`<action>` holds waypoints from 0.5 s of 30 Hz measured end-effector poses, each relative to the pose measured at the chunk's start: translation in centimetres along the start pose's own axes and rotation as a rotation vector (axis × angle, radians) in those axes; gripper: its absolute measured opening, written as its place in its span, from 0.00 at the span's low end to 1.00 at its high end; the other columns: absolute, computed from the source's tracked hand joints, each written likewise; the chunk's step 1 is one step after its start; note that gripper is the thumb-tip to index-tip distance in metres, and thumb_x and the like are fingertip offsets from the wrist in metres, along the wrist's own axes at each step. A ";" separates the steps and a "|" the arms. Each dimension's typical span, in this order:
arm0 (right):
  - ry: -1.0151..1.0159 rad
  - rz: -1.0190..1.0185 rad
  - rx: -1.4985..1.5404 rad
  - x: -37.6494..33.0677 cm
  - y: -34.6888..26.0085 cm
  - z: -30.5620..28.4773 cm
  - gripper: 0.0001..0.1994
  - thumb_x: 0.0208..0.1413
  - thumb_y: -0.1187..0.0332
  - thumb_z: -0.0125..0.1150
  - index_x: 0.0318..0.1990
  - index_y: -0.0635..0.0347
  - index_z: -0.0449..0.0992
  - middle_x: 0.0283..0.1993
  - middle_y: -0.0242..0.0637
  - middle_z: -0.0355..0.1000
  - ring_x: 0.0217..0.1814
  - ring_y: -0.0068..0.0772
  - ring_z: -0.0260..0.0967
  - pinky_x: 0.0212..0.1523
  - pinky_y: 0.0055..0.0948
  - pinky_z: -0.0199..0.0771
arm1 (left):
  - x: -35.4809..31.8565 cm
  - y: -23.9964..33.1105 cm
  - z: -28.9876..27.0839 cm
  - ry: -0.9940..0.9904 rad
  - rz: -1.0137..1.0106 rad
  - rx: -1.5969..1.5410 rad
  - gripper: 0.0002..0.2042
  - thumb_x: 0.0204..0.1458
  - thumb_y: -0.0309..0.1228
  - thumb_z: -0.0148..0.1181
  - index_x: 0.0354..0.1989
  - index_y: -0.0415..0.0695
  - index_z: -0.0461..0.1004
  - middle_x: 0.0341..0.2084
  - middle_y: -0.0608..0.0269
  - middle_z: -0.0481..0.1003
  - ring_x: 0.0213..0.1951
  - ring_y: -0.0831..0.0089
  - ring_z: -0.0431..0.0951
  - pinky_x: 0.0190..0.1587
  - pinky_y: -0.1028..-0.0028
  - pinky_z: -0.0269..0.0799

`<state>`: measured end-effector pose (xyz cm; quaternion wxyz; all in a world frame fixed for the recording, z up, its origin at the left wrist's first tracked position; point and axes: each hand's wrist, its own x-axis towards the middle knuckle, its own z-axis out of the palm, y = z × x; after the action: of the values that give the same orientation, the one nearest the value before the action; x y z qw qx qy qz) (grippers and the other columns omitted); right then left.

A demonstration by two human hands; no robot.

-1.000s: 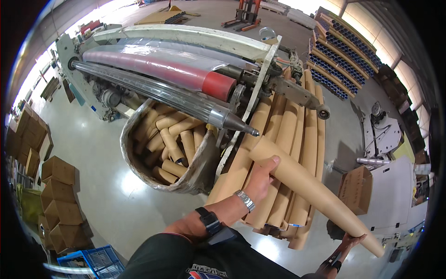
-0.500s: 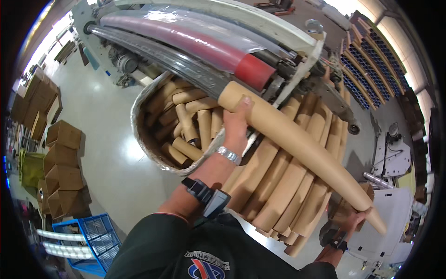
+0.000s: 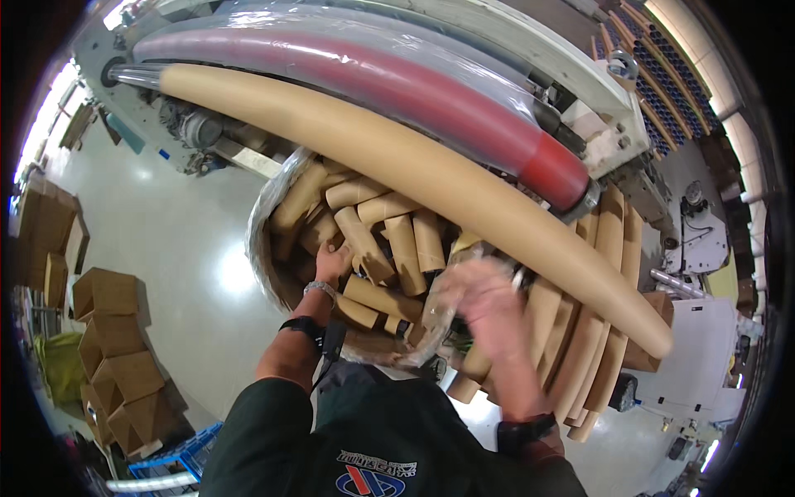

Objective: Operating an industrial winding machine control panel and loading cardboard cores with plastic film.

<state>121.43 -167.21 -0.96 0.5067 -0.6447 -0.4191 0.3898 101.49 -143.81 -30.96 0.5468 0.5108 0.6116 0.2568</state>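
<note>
A long brown cardboard tube [image 3: 389, 174] lies slantwise along the machine front, around a shiny metal shaft [image 3: 137, 76] whose end shows at the far left. Below it stands a round bin with a plastic-wrapped rim [image 3: 258, 240], heaped with short cardboard tubes [image 3: 364, 242]. My left hand [image 3: 331, 263] reaches into the bin, fingers apart against the short tubes; its fingertips are partly hidden. Over the bin's right rim is my right hand [image 3: 484, 294], blurred by motion, its fingers loosely stretched to the left. Neither hand touches the long tube.
Behind the long tube runs a red roll [image 3: 414, 108] under clear film. More long tubes [image 3: 571, 331] are stacked at the right, beside a white cabinet [image 3: 696, 348]. Open cardboard boxes [image 3: 116, 331] and a blue crate [image 3: 186, 454] stand at the left.
The long tube has slid far left over the metal shaft, and both hands have let go of it. My left hand went down into the bin; my right hand moved left towards its rim.
</note>
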 end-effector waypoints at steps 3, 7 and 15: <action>-0.462 0.116 0.089 1.2 -2.7 7.8 0.31 0.48 0.71 0.69 0.61 0.62 0.64 0.58 0.40 0.68 0.57 0.30 0.69 0.59 0.30 0.66 | 7.4 -4.6 -0.8 0.013 0.255 0.240 0.31 0.44 0.39 0.65 0.53 0.30 0.68 0.47 0.38 0.73 0.51 0.53 0.74 0.54 0.65 0.67; -0.018 0.365 -0.178 -3.6 0.3 5.6 0.28 0.50 0.75 0.66 0.59 0.63 0.65 0.53 0.40 0.72 0.56 0.33 0.71 0.56 0.32 0.70 | 5.5 0.8 7.6 -0.238 -0.164 -0.135 0.26 0.44 0.34 0.67 0.50 0.31 0.70 0.47 0.43 0.74 0.49 0.57 0.76 0.52 0.63 0.69; 0.044 0.400 -0.178 -3.9 3.0 9.7 0.26 0.51 0.73 0.67 0.58 0.63 0.66 0.51 0.43 0.73 0.51 0.34 0.74 0.50 0.32 0.74 | 13.2 -13.4 7.5 -0.123 -0.347 -0.410 0.21 0.44 0.33 0.68 0.43 0.32 0.74 0.38 0.53 0.79 0.38 0.61 0.81 0.41 0.66 0.76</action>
<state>111.57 -168.13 -5.39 0.3693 -0.7657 -0.3042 0.4299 105.41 -138.34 -50.00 0.7109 0.2915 0.5908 0.2461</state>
